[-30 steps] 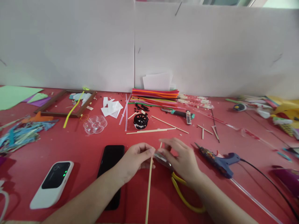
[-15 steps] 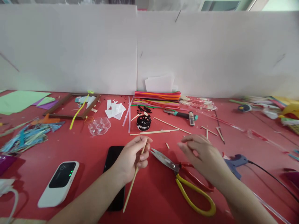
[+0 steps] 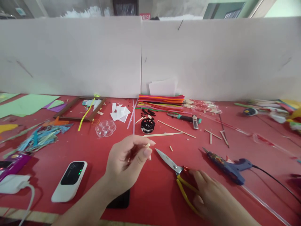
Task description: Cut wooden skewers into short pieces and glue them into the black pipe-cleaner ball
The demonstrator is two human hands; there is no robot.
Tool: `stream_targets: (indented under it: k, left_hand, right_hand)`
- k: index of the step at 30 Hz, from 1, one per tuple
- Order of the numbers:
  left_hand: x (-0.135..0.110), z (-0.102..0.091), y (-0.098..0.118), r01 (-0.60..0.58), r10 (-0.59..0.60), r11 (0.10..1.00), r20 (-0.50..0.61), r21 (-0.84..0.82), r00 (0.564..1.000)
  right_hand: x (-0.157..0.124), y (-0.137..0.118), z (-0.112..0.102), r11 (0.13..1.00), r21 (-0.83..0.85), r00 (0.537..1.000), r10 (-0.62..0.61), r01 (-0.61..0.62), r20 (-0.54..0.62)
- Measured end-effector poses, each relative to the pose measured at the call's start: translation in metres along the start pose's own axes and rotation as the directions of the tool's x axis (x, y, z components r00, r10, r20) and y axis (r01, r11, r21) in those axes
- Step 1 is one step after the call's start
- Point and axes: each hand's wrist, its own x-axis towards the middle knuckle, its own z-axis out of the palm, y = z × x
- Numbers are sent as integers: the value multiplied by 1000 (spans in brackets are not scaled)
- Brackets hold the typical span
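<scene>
My left hand (image 3: 127,161) is closed in a pinch on a thin wooden stick (image 3: 148,145). Only its pale end shows between thumb and forefinger; the rest is hidden by the hand. To the right, my right hand (image 3: 204,191) wraps round the red and yellow handles of the scissors (image 3: 169,160). Their blades are together and point toward my left hand, a little apart from its fingertips. Beyond the hands stands a small round black spoked piece (image 3: 148,125) with a white lower part. Cut wooden sticks (image 3: 163,134) lie just in front of it.
A blue glue gun (image 3: 227,168) with a cord lies right of the scissors. A dark phone (image 3: 121,201) is partly under my left arm, a white device (image 3: 69,181) further left. Coloured strips (image 3: 161,102), a utility knife (image 3: 184,117) and a white board (image 3: 70,56) are at the back.
My right hand has come down onto the scissors' handles and closed round them. My left hand has turned, so the stick now points away and shows only its end. The view has tilted up slightly.
</scene>
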Motion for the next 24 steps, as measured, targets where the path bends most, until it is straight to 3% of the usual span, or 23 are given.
stream_targets:
  k: [2, 4, 8, 11, 16, 20, 24]
  left_hand:
    - [-4, 3, 5, 48, -47, 996, 13, -72, 999]
    - [-8, 5, 7, 91, -89, 988, 22, -126, 996]
    - [-17, 8, 5, 158, -149, 977, 70, -145, 986]
    - [-22, 9, 3, 155, -149, 987, 108, -47, 983]
    - [-26, 9, 2, 107, -144, 978, 206, 180, 968]
    - [-23, 9, 1, -25, -55, 957, 265, 288, 963]
    - [-18, 12, 4, -113, 24, 958, 320, 263, 947]
  right_hand:
    - [10, -10, 2, 996, -30, 994, 80, -78, 71]
    - [18, -17, 2, 987, -26, 985, 161, -159, 68]
    - [24, -25, -4, 947, 269, 977, 202, -178, -63]
    - [19, -32, -16, 911, 407, 980, 136, -65, -148]
    - [12, -45, -38, 931, 364, 957, 72, 36, -280]
    - [9, -51, -46, 940, 296, 960, -92, 171, -264]
    - [9, -55, -49, 966, 170, 959, -154, 197, -237]
